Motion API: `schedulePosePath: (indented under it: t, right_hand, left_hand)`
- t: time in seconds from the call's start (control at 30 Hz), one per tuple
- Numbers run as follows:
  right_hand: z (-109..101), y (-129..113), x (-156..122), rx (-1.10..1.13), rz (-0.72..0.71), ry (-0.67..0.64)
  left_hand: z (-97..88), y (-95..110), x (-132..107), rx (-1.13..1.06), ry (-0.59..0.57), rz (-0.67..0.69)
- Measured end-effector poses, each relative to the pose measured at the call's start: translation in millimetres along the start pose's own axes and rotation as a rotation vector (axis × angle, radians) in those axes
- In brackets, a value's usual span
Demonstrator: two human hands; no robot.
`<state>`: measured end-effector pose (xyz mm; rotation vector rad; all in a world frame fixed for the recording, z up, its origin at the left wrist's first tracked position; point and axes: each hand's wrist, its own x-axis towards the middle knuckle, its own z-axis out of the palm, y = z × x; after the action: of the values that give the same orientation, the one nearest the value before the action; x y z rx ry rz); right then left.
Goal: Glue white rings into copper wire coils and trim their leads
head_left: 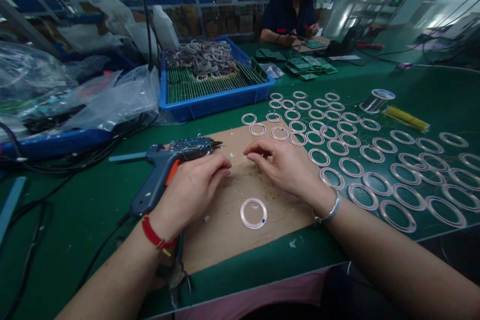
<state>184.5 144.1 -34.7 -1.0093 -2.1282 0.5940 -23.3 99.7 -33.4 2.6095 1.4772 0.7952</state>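
Observation:
Both of my hands hover over a brown cardboard sheet (228,240), fingertips facing each other with a small gap. My left hand (195,185) is closed, its fingers and thumb drawn together beside a blue hot glue gun (153,177) with an orange trigger. My right hand (279,162) has thumb and index tip brought close in a pinch. Whatever either hand holds, if anything, is too small to make out. Nearer to me, one flat ring-shaped coil (243,214) with a small dark blue mark lies on the cardboard. Cutting pliers (177,277) lie under my left wrist.
Many flat ring coils (363,196) spread across the green table at right. Beyond them are a wire spool (377,101) and a yellow bundle (407,118). A blue tray (221,102) holds circuit boards and coils. A co-worker (290,15) sits opposite. Plastic bags (123,95) lie left.

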Motion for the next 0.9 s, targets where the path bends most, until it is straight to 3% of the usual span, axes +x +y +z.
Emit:
schedulePosePath:
  t: [0.27,0.53,0.67,0.77,0.9]
  right_hand:
    - [0,2,-3,-0.067,-0.011,-0.022]
    - [1,0,-1,-0.217,0.054,-0.034]
    - [1,0,0,-0.225,0.092,-0.11]
    - [0,2,-1,-0.159,0.046,-0.141]
    - [-4,5,-2,-0.146,-0.038,0.034]
  left_hand:
    - [2.2,0,-2,-0.062,0.009,0.003]
    - [-1.8,14,-1,0.113,-0.007,-0.069]
    - [4.3,15,-2,0.16,-0.104,-0.06]
    - [2.4,15,-3,0.044,-0.238,-0.054]
    - [-4.3,24,-5,-0.162,-0.404,0.065]
